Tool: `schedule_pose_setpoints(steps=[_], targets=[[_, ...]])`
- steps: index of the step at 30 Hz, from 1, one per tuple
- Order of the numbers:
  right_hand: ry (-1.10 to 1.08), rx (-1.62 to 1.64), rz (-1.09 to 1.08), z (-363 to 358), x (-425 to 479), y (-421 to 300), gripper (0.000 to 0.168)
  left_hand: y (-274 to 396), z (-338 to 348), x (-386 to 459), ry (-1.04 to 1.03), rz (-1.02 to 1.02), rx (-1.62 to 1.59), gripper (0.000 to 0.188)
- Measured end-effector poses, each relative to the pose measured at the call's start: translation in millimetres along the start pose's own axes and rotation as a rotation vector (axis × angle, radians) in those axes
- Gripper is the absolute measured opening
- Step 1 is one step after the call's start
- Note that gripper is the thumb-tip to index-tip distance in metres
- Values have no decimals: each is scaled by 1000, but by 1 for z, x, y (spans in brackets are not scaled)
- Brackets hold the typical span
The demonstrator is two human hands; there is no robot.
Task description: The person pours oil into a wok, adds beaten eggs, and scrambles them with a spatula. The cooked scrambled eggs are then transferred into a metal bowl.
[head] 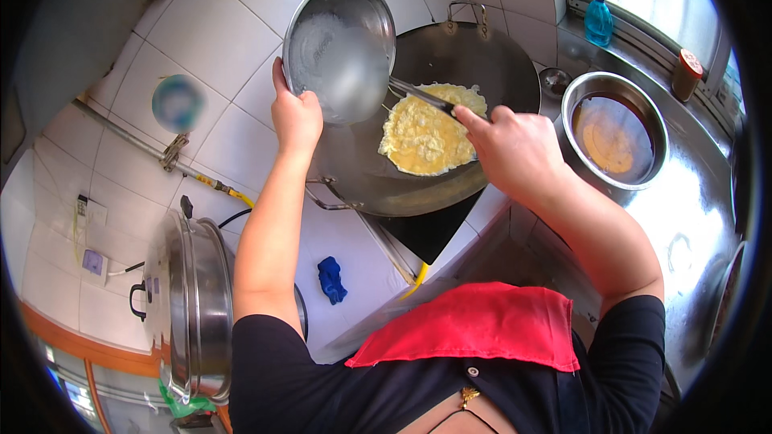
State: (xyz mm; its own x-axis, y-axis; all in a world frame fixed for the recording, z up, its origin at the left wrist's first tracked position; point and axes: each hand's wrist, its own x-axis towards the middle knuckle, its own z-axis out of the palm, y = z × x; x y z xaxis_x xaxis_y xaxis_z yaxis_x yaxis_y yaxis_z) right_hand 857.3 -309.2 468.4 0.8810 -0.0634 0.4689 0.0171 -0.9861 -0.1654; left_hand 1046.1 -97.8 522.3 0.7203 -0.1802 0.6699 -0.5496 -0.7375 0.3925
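Note:
My left hand [297,110] grips the rim of a steel bowl [338,51], which is tilted over the left side of a large wok [512,66]. Its inside looks pale and hazy. With my right hand [512,147] I hold a dark-handled metal utensil [425,96]; its shaft reaches up and left across the wok to the bowl's edge, and its far end is hidden there. Yellow cooked egg [431,132] lies in one flat, lumpy piece in the middle of the wok, below the utensil.
A steel pot of dark liquid [662,132] and a small metal bowl [555,82] stand right of the wok. A blue bottle [598,18] and a red-lidded jar [686,75] are by the window. At left are a large steel steamer [208,313], a blue cloth [332,280] and a gas pipe [132,132].

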Motion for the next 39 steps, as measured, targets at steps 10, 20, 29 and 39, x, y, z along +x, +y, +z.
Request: schedule_pose_setpoints(steps=[10, 20, 29, 39], targets=[[58, 17, 160, 12, -1, -7, 30, -9, 8, -1, 14, 15, 103, 66], [129, 178, 289, 21, -9, -13, 28, -2, 18, -6, 28, 276, 192, 70], [149, 82, 211, 35, -3, -25, 30, 17, 26, -7, 21, 416, 267, 73], [106, 78, 192, 23, 6, -20, 43, 26, 31, -7, 8, 456, 320, 75]])
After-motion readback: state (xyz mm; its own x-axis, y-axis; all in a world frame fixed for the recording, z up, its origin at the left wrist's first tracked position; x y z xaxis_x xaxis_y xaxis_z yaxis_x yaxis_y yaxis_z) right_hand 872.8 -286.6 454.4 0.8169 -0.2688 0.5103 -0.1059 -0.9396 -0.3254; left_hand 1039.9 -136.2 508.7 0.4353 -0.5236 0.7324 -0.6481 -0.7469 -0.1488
